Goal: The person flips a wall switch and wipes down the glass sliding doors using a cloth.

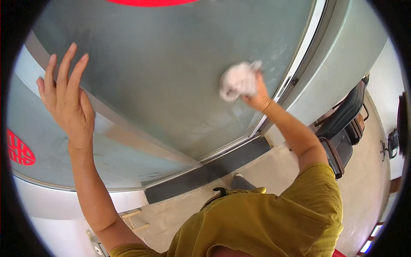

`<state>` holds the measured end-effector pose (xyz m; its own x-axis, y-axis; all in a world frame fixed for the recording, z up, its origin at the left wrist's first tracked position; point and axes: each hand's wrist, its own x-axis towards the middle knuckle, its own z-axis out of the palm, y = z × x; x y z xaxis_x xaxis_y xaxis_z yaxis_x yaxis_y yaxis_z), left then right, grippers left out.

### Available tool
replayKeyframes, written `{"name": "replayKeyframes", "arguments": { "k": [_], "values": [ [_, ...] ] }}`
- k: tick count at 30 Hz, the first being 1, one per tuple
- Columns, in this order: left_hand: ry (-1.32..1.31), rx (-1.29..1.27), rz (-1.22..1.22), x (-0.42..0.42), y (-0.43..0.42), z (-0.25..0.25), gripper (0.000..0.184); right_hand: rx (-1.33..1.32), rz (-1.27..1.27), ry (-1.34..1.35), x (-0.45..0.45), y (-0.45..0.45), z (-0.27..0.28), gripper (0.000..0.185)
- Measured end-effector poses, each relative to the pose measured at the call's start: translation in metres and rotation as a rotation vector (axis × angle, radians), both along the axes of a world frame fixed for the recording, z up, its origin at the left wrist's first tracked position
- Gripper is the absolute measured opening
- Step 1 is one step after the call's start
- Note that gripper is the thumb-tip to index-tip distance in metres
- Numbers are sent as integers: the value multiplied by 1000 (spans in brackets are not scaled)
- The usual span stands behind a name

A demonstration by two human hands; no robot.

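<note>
My right hand (257,96) is closed on a crumpled whitish cloth (239,81), which lies against the frosted glass panel (171,73) near its right side. The cloth is slightly blurred and hides part of my fingers. On the left, my left hand (68,98) is raised with its fingers spread, holding nothing, in front of the glass and its metal frame strip (124,118). Whether it touches the surface I cannot tell.
Red decorations are on the glass, one at the lower left (20,149) and one at the top (154,1). A dark sill strip (205,173) runs below. Black chairs (340,132) stand at the right. A light wooden object (132,218) is on the floor.
</note>
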<state>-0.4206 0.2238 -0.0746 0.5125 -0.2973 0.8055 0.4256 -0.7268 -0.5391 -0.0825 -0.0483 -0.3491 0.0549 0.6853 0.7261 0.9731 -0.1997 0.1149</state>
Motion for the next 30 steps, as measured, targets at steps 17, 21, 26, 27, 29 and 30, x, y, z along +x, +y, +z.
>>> {"name": "replayKeyframes", "arguments": {
  "k": [17,21,26,27,29,30],
  "values": [
    [16,53,43,-7,-9,-5,46,140,-109,300,14,-45,-77,72],
    [28,51,67,-3,-9,-6,43,24,-124,241,29,-63,-51,67],
    [35,32,87,-6,5,-12,44,414,-60,295,86,-67,136,63],
    [34,30,75,-5,7,-12,44,504,-66,221,90,-68,167,61],
    [35,40,58,-7,-5,-7,43,595,-142,31,97,-76,197,55],
    [40,38,53,-6,-5,-7,43,621,-169,-4,91,-75,199,50]
  ]
}}
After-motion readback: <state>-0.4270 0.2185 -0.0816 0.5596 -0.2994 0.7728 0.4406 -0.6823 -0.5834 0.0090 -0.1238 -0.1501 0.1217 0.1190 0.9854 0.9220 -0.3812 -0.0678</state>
